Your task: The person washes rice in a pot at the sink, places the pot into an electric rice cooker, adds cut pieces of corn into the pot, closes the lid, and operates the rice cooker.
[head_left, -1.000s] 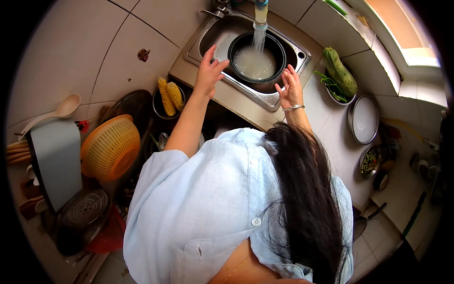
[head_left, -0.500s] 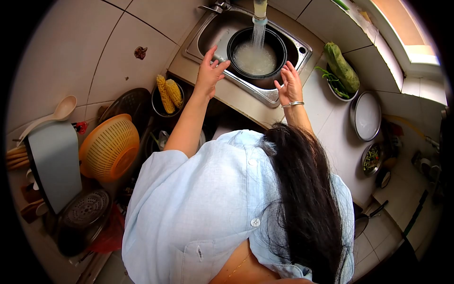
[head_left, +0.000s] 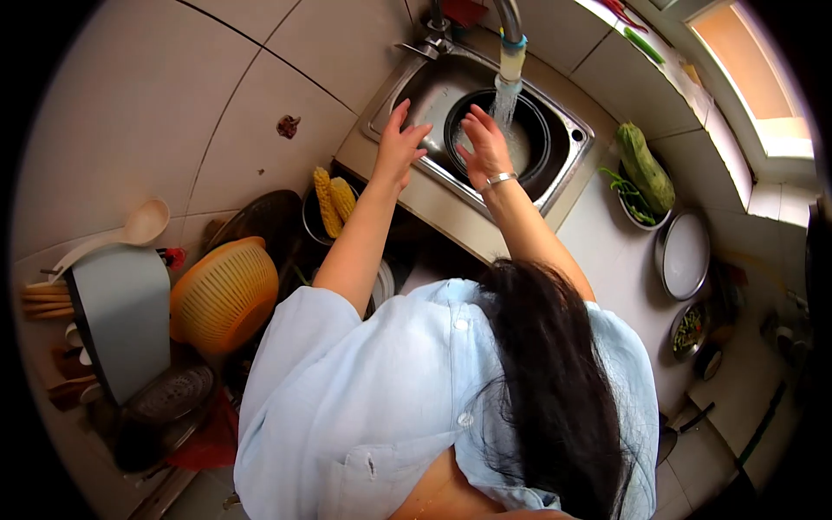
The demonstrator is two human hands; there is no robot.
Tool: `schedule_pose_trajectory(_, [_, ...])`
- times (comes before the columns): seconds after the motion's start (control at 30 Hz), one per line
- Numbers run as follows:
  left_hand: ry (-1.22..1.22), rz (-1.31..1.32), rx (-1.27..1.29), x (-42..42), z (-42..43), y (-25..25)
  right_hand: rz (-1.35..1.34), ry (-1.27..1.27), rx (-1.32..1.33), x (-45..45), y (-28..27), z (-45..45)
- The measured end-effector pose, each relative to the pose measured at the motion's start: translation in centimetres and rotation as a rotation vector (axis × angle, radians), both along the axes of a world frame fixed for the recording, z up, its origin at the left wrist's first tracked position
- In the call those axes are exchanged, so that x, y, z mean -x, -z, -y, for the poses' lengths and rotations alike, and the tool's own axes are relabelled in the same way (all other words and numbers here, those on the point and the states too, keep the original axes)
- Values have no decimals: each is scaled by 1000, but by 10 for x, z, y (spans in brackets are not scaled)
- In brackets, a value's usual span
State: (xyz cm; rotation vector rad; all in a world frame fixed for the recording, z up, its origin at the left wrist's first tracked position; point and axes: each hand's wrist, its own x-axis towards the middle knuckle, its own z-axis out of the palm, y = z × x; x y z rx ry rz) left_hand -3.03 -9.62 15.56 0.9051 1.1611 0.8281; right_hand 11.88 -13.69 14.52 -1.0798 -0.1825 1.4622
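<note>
The pot (head_left: pixel 543 139) sits inside the sink (head_left: pixel 422 91), under the running tap (head_left: pixel 511 62). Left hand (head_left: pixel 400 152): fingers apart, at the sink's near edge. Right hand (head_left: pixel 488 150): fingers apart, over the sink, overlapping the pot; contact cannot be determined. Hand and water partly hide the pot's interior.

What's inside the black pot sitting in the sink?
Pale, cloudy liquid shows in the black pot, with a stream of water falling in from the faucet. The right hand hides part of the inside, and the pot's bottom can't be made out.
</note>
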Motion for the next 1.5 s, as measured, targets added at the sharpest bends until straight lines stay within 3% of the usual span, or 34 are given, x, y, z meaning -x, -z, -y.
schedule_pose_trajectory(0.2, [-24, -80, 27, -4, -85, 15, -201, 126, 59, 45, 31, -115])
schedule_pose_trajectory(0.37, [-121, -24, 22, -19, -153, 58, -385, 188, 41, 65, 68, -182])
schedule_pose_trajectory(0.6, [-61, 125, -10, -24, -177, 57, -477, 197, -95, 67, 81, -204])
schedule_pose_trajectory(0.9, [-48, 91, 19, -26, -201, 55, -611, 247, -137, 68, 68, -217])
schedule_pose_trajectory(1.07, [-13, 137, -5, -22, -191, 67, -480, 228, -137, 69, 70, -195])
schedule_pose_trajectory(1.17, [35, -39, -9, -32, -142, 32, -373, 148, -135, 56, 56, -145])
schedule_pose_trajectory(1.33, [141, -185, -18, -39, -94, 85, -117, 296, -9, 10, 69, -54])
schedule_pose_trajectory(1.5, [205, -300, 56, -48, -67, 127, 557, 445, -15, -64, 87, 20])
